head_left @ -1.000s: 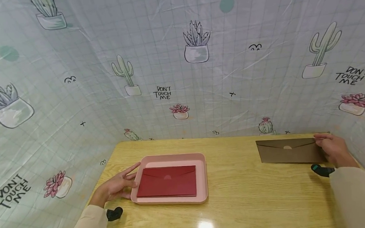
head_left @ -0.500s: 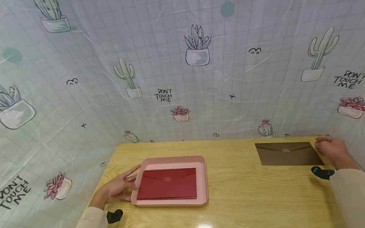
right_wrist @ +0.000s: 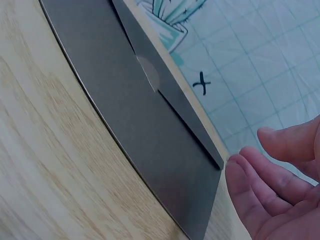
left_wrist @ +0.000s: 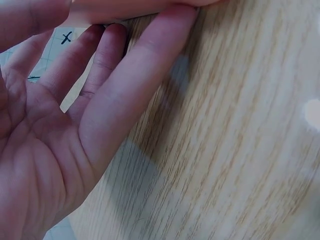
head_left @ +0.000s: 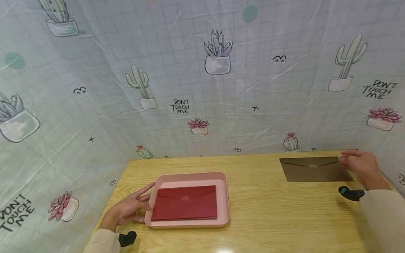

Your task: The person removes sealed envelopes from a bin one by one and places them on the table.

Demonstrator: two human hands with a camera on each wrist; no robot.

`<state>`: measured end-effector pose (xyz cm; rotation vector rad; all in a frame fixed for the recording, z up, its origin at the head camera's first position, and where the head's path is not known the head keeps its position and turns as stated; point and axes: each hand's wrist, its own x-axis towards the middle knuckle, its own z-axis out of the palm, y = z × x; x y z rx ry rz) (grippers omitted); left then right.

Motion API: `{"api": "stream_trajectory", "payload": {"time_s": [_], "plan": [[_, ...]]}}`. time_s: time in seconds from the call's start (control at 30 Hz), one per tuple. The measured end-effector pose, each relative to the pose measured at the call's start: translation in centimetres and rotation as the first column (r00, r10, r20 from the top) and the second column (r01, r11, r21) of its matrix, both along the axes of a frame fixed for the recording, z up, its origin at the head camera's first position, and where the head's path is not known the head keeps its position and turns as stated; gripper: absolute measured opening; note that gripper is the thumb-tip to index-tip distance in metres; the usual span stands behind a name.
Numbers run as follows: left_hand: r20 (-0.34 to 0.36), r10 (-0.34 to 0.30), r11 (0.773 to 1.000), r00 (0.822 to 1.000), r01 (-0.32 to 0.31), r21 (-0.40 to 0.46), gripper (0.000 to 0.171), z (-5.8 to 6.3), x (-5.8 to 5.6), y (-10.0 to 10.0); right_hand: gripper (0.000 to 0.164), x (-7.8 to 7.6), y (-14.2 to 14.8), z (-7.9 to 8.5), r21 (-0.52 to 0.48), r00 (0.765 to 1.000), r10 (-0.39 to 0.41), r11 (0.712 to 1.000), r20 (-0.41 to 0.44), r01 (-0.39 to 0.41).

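Around the left end of a pink tray (head_left: 222, 201), the fairly straight, spread fingers of my left hand (head_left: 128, 208) touch its rim. The left wrist view shows fingertips right at the side of the pink tray (left_wrist: 117, 10). A dark red envelope (head_left: 183, 206) lies flat inside it, flap side up. Farther right, a brown envelope (head_left: 311, 170) with a round seal rests near the table's back edge. My right hand (head_left: 363, 167) is at its right end. In the right wrist view, loosely bent fingers and a raised thumb stand just beside the brown envelope (right_wrist: 130, 105), pinching nothing.
Light wood tabletop (head_left: 257, 201) spreads between tray and brown envelope. A cactus-print curtain (head_left: 161, 137) stands behind the table and along both sides. Black wrist devices (head_left: 127, 238) are worn below both hands. Light sleeves cover the forearms.
One second ago my right hand held the brown envelope's right end; it has let go, and the envelope lies flat. The left hand and tray keep their places. The head view shifted slightly.
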<state>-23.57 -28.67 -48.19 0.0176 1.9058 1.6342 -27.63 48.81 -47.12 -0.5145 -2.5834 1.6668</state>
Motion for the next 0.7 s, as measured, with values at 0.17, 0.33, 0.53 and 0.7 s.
{"api": "stream_trajectory", "payload": {"time_s": [0.17, 0.33, 0.53, 0.7], "plan": [[0.002, -0.007, 1.0, 1.0, 0.007, 0.008, 0.098, -0.2, -0.2, -0.1, 0.05, 0.4, -0.8, -0.2, -0.024, 0.998, 0.022, 0.999, -0.052, -0.023], [0.0, -0.01, 1.0, 1.0, 0.01, 0.013, 0.098, -0.4, -0.3, -0.3, 0.032, 0.3, -1.6, -0.6, -0.073, 0.996, 0.039, 0.996, -0.074, -0.045], [0.003, -0.013, 1.0, 1.0, 0.013, 0.019, 0.098, -0.5, -0.2, -0.3, 0.015, 0.6, -2.6, -0.8, -0.154, 0.993, 0.089, 0.983, -0.078, -0.1], [-0.002, -0.018, 0.999, 1.0, 0.018, 0.031, 0.097, -0.6, -0.2, -0.4, 0.018, 0.5, -3.7, -0.8, -0.196, 0.989, 0.099, 0.973, -0.113, -0.12]]}}
